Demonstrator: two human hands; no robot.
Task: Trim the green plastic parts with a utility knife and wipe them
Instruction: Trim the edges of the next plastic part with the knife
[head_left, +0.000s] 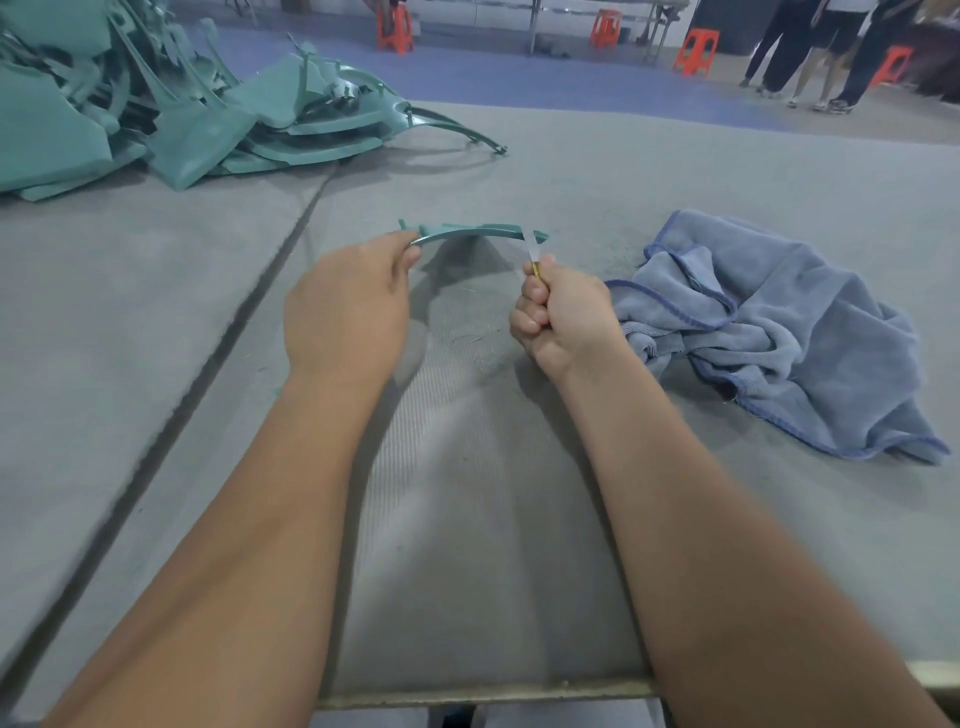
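Left hand (348, 306) pinches curved green part (478, 231); right hand (558, 317) grips utility knife (532, 254), blade at part. Blue cloth (769, 332) right; green parts pile (156, 98) far left, on grey table (467, 519).

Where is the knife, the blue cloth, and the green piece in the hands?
utility knife (531, 248), head view, on its blade.
blue cloth (769, 332), head view, on its crumpled middle.
green plastic part (475, 231), head view, mid-strip.
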